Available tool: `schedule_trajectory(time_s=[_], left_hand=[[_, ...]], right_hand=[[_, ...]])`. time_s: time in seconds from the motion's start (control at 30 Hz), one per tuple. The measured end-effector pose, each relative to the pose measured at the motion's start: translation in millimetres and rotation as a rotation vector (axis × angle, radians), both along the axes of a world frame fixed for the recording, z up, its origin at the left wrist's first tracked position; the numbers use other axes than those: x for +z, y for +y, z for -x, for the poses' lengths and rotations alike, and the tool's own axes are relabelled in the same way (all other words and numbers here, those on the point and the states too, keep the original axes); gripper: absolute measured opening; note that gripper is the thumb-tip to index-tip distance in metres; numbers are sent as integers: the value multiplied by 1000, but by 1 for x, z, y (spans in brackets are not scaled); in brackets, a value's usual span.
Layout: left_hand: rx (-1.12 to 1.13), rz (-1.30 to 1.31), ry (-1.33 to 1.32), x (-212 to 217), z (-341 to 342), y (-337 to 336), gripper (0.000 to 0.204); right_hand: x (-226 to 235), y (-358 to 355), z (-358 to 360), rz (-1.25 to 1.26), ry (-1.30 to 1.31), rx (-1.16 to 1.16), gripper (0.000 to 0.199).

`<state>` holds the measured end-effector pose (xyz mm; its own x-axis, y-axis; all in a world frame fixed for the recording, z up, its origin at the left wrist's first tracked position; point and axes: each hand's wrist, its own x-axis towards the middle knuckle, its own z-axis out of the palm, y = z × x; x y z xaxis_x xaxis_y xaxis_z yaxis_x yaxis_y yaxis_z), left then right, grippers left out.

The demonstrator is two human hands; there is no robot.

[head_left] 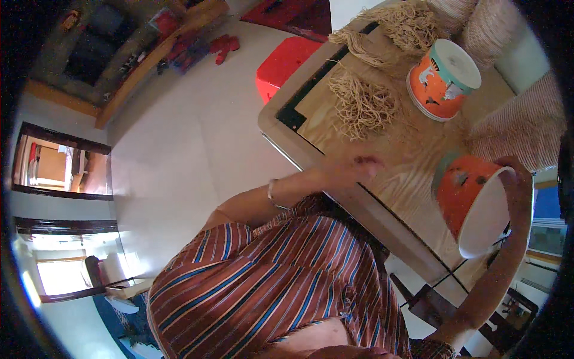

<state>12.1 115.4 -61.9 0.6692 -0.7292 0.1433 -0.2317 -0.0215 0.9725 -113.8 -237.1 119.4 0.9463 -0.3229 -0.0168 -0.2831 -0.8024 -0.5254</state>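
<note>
Plywood tabletop [412, 173] spreads before you, two orange paper tubs on it. Your right hand [519, 173] grips the nearer tub [469, 200] by its rim, fingers clamped; it's tipped on its side, long axis slanting, open white mouth facing down toward you, nothing visible inside. The second tub [443, 79] sits lidded, tilted. Three straw-coloured fibre bundles [362, 106] lie nearby. Your left hand [353, 169] rests on the table, fingers loosely apart.

The pale smooth floor [179, 137] shines with light from a bright doorway [60, 272] on the left. A dark wooden shelf unit [119, 54] stands by the far wall. A red plastic stool [287, 63] is near the far left corner of the light wooden table [406, 173], and a woven beige chair [526, 125] is at its right edge.
</note>
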Motion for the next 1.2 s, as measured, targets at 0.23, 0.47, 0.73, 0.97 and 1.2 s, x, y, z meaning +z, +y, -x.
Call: schedule_trajectory(time_s=[0.23,0.47,0.73,0.97,1.2], left_hand=[[561,-9,-327,51,-72,46,15],[366,-115,-837,95,-87,27,11],[101,-230,-1227,97,-109,1,12],[6,-527,-1460,73,-130,-12,20],[-22,-513,-1255,93,-143,-10,16]], right_hand=[[-42,7,-30,48,62,33,19],[-62,6,-38,50,13,45,32],[-23,66,-27,218,-283,164,27],[15,142,-7,228,-390,347,21],[7,159,-2,111,-358,339,17]])
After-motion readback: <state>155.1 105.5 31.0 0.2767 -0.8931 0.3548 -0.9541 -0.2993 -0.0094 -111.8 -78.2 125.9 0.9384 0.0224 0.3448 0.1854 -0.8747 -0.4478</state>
